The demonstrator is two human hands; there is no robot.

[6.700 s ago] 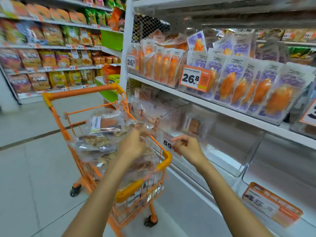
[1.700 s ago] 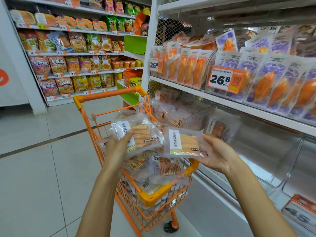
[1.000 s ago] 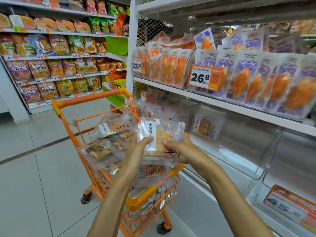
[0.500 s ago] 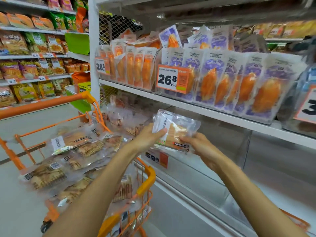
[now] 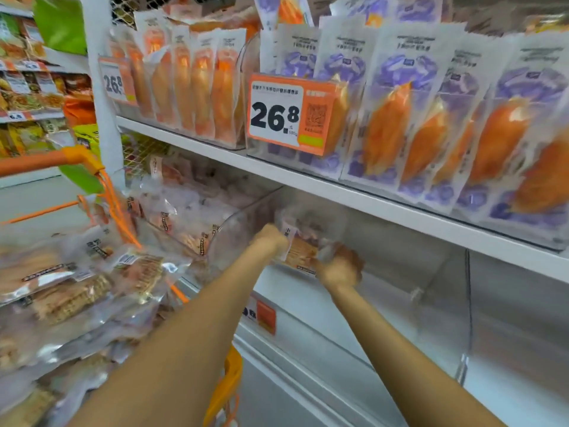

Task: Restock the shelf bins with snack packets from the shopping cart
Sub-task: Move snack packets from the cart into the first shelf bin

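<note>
Both hands grip one clear plastic snack packet of tan biscuit sticks (image 5: 300, 252), left hand (image 5: 268, 241) on its left end, right hand (image 5: 338, 266) closed on its right end, inside the clear plastic shelf bin (image 5: 400, 272) under the white shelf edge. More packets fill the orange shopping cart (image 5: 92, 167) at left.

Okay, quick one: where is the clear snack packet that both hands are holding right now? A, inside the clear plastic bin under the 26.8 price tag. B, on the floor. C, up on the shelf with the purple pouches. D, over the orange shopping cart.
A: the left hand and right hand hold the clear snack packet within the clear plastic bin, on the shelf level below the 26.8 price tag.
</note>
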